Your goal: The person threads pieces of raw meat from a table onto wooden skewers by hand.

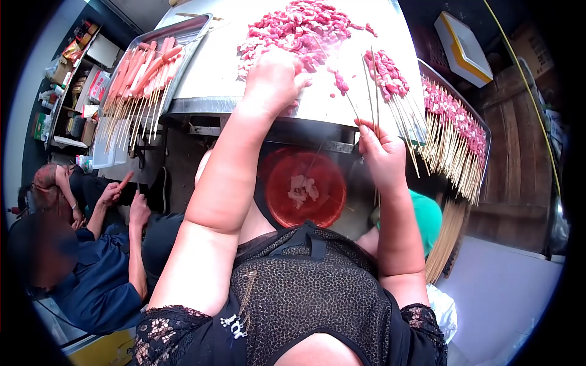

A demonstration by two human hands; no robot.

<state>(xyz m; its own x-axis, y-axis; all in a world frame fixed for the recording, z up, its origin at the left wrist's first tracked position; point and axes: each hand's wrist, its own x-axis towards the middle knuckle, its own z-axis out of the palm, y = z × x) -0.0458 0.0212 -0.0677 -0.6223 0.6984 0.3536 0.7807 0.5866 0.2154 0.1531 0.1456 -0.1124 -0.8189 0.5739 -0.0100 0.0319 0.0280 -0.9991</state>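
Note:
A heap of raw, pink meat pieces (299, 27) lies on the white tabletop (210, 76). My left hand (273, 79) is at the heap's near edge, fingers curled; what they hold, if anything, is hidden. Near the table's front edge, my right hand (381, 149) pinches a few thin bamboo skewers (374, 91) pointing away from me. Another skewer from that hand slants left, with a small meat piece (340, 82) near its tip. Right of it, several loaded meat skewers (387, 76) lie side by side, their bare ends over the edge.
More meat skewers fill a metal tray (486, 131) at right. Sausages on sticks (143, 67) lie in a tray at left. Below the table is a red basin (276, 204) with pale scraps. Bare sticks (448, 235) stand at lower right. A co-worker (101, 268) at left holds a sausage.

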